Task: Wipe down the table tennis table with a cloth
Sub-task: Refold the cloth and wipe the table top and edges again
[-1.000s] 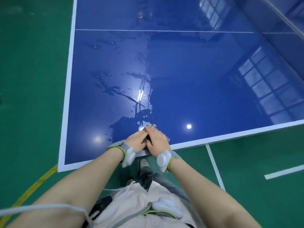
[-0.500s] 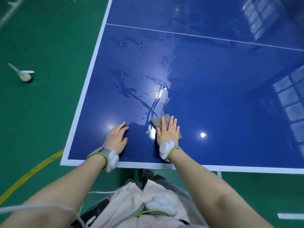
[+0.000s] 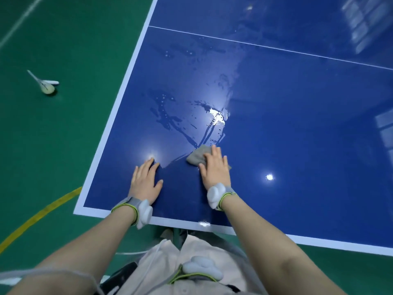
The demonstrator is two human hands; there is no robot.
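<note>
**Flat palms on the blue table, cloth under the right hand**

Out on the far left, a small pale bulb-shaped object with white stems point(image 3: 47, 86) lies on the green floor point(image 3: 63, 135), well apart from the action, and a yellow curved line point(image 3: 40, 213) sweeps across the floor below it. Now to the table tennis table point(image 3: 297, 124) itself: glossy blue, white border along its left and near edges, a thin white line running across the far part.

Here is the left hand point(image 3: 145, 183), planted flat on the blue surface near the front edge, fingers straight and close together, thumb spread out to the side, nothing held. A grey band with a white sensor point(image 3: 141, 211) wraps that wrist.

Between and beyond the hands, streaks and beads of water point(image 3: 191, 122) glisten under a bright reflected lamp.

On to the right hand point(image 3: 214, 169): palm down, fingers straight and slightly fanned, pressing on the grey cloth point(image 3: 196, 156). The cloth lies bunched on the table, poking out past the thumb side and fingertips, touching the wet streaks' near end. That wrist carries a matching white sensor point(image 3: 217, 193). Further right, a second lamp reflection point(image 3: 269, 177) shines on the blue surface.
</note>
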